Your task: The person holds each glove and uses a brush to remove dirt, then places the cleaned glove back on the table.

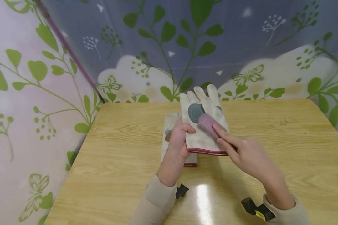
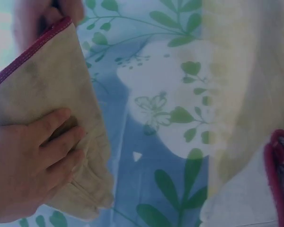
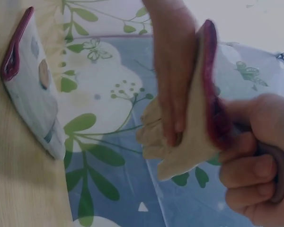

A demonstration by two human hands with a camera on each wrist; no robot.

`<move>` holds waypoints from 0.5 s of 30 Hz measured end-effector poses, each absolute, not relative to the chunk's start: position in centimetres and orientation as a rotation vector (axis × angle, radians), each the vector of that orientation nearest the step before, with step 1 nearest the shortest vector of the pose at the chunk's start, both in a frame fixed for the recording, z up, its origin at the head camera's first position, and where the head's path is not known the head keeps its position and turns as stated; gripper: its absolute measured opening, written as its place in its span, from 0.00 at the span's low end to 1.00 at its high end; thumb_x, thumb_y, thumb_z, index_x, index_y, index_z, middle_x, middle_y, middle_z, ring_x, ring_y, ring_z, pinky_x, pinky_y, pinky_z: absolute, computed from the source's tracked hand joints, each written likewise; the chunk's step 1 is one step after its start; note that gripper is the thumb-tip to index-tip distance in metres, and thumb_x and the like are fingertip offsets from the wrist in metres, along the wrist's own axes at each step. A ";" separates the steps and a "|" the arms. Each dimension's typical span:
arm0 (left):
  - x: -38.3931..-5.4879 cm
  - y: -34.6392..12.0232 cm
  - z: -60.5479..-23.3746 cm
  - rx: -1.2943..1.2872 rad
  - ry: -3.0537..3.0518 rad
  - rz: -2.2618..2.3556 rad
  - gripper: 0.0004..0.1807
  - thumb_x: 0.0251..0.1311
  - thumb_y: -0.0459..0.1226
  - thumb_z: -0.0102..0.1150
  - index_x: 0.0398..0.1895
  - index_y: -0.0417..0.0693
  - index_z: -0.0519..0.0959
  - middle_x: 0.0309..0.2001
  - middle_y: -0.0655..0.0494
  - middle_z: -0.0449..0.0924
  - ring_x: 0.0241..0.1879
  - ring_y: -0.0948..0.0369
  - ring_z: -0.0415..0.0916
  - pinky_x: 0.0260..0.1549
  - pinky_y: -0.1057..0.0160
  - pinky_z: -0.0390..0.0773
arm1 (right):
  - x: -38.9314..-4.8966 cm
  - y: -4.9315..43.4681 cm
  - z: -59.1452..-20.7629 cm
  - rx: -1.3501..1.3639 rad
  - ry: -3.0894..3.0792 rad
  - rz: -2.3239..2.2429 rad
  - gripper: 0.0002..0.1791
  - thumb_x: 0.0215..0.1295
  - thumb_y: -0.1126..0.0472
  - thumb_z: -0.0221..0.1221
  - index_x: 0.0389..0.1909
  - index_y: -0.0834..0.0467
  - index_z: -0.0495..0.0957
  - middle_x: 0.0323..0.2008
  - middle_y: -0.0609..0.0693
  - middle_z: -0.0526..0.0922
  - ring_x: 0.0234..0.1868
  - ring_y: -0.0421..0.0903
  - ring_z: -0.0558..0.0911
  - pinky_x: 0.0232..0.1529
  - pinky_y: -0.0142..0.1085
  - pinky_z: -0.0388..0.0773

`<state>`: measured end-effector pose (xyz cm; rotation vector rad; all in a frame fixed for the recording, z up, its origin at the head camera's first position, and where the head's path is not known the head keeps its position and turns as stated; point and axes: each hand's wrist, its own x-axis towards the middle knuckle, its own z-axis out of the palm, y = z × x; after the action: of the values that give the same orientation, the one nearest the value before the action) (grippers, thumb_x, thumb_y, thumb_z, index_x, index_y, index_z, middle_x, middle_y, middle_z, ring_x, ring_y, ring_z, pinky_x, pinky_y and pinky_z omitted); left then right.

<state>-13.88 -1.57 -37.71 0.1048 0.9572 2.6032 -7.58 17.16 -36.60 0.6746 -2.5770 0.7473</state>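
In the head view my left hand holds up an off-white work glove with a red hem and a round blue-grey patch, fingers pointing away. The left wrist view shows that hand's fingers spread across the glove's back. My right hand grips a pink brush, its bristled head against the glove's face below the patch. In the right wrist view the right fingers curl round the brush's looped handle. A second glove lies on the table, partly hidden behind the left hand.
The wooden table reaches back to a wall covering printed with leaves and butterflies. Another patterned wall rises along the left side. A black wrist device sits by the right sleeve, and another by the left.
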 end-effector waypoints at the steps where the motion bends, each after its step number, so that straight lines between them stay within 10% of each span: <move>1: -13.8 -1.5 -37.6 0.112 0.971 2.593 0.43 0.48 0.21 0.29 0.75 0.42 0.51 0.69 0.42 0.61 0.69 0.47 0.60 0.69 0.49 0.59 | -7.7 17.2 -36.7 0.627 -2.571 0.724 0.27 0.69 0.60 0.59 0.68 0.53 0.72 0.12 0.43 0.65 0.13 0.32 0.54 0.17 0.30 0.58; 6: -13.3 -1.0 -37.5 0.181 1.028 2.594 0.46 0.45 0.20 0.32 0.75 0.45 0.51 0.66 0.44 0.63 0.65 0.49 0.64 0.64 0.53 0.66 | -8.4 17.2 -37.1 0.464 -2.545 0.803 0.26 0.72 0.58 0.56 0.70 0.55 0.69 0.15 0.54 0.74 0.12 0.36 0.52 0.15 0.33 0.56; 11: -13.4 -1.0 -37.6 0.158 1.025 2.625 0.46 0.47 0.20 0.32 0.77 0.46 0.49 0.70 0.41 0.61 0.68 0.46 0.61 0.66 0.52 0.64 | -7.8 18.4 -36.2 0.390 -2.607 1.147 0.26 0.76 0.55 0.51 0.73 0.40 0.63 0.57 0.58 0.81 0.34 0.38 0.80 0.31 0.24 0.71; 15: -13.4 -1.0 -37.5 0.140 1.014 2.603 0.45 0.47 0.20 0.31 0.76 0.43 0.49 0.72 0.39 0.58 0.71 0.45 0.58 0.70 0.48 0.58 | -6.9 19.0 -35.7 0.580 -2.616 1.005 0.27 0.72 0.59 0.56 0.71 0.44 0.68 0.38 0.54 0.87 0.22 0.31 0.69 0.24 0.24 0.66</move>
<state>-13.37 -1.02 -37.51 0.1401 1.0140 2.6033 -6.92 19.04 -35.65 0.5798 -2.6162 1.0051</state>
